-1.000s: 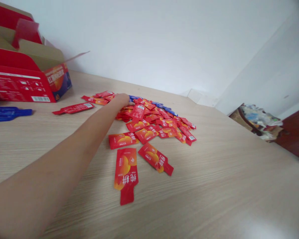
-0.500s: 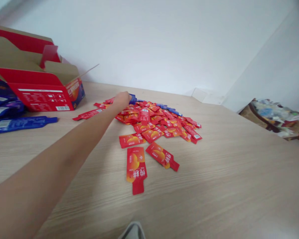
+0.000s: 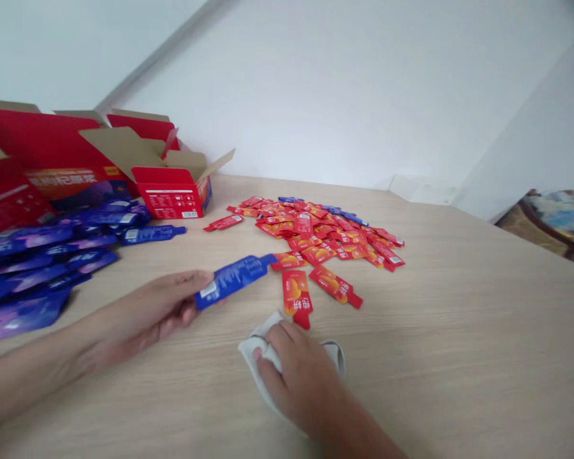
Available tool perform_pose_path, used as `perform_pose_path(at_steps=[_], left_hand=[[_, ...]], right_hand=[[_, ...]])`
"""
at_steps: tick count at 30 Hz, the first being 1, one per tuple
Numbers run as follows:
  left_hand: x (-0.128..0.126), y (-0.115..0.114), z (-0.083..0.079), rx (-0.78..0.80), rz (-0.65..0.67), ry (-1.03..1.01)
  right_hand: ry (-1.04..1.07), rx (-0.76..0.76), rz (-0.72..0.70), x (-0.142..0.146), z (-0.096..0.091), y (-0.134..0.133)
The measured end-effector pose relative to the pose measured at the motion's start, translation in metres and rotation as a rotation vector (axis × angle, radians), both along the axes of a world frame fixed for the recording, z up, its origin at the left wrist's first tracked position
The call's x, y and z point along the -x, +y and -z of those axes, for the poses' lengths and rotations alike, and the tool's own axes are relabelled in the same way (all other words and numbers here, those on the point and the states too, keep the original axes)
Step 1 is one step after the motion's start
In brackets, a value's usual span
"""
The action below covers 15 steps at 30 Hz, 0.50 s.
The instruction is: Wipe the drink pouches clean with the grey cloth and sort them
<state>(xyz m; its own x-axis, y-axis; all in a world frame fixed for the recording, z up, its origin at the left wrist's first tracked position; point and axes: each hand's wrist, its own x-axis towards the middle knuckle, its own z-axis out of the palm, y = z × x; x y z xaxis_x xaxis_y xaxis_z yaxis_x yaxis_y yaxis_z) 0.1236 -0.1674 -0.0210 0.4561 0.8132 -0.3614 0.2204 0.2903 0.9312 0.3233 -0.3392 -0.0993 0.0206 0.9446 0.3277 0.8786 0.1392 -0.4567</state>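
While the left hand [image 3: 157, 312] pinches one blue packet [image 3: 234, 278] in its fingers, the right hand [image 3: 296, 376], fingers together, presses one cloth [image 3: 249, 347]; at ten o'clock, one open red box [image 3: 169, 194], contents hidden.

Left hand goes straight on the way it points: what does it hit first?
Probably the nearest red sachet at the pile's edge; the blue sachet in the left hand points at it. Height unclear.

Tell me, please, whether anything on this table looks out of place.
Yes: stray blue sachets lie mixed into the far side of the red sachet pile, while the blue heap sits apart at the left. A lone red sachet also lies off by itself beside the open red box.
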Motion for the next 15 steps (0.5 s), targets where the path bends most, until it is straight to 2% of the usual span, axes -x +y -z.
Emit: perform_pose_path(at_steps=[3, 5, 7, 12, 15], left_hand=[[0.052, -0.047, 0.022, 0.130, 0.060, 0.007], [0.075, -0.065, 0.040, 0.195, 0.186, 0.009], [0.090, -0.075, 0.056, 0.151, 0.306, 0.025], [0.101, -0.091, 0.077, -0.186, 0.503, 0.101], [0.105, -0.097, 0.083, -0.667, 0.567, 0.202]], right_hand=[[-0.010, -0.007, 0.040, -0.004, 0.000, 0.002], [-0.010, -0.005, 0.062, -0.009, -0.002, 0.003], [-0.007, -0.020, 0.093, -0.013, -0.005, 0.002], [0.010, -0.084, 0.169, -0.020, -0.010, 0.001], [0.024, -0.098, 0.162, -0.021, -0.008, 0.001]])
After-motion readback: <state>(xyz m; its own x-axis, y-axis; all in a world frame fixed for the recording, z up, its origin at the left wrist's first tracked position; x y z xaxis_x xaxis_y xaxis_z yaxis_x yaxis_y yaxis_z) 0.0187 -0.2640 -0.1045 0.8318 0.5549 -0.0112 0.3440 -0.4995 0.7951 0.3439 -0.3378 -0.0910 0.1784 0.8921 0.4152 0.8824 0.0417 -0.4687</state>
